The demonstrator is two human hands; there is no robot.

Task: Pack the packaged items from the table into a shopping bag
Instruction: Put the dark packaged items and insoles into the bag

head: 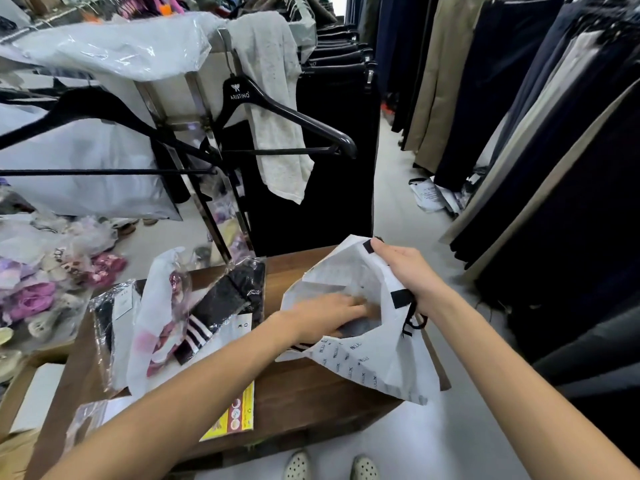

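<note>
- Right hand (pixel 407 271) grips bag (pixel 367 362) rim, mouth open at tabletop (pixel 298 386) right edge.
- Left hand (pixel 329 315) inside bag (grip unclear).
- Packets (pixel 221 303) crowd left half.

— Where's your left hand (pixel 327 315)?
— Out toward one o'clock, palm down, fingers flat and spread inside the bag (pixel 374 362).
— And your right hand (pixel 407 271)?
— At two o'clock, fist closed, pinching the bag's rim.

Head-worn wide view, facing forward and down, close over table (pixel 298 386)
</note>
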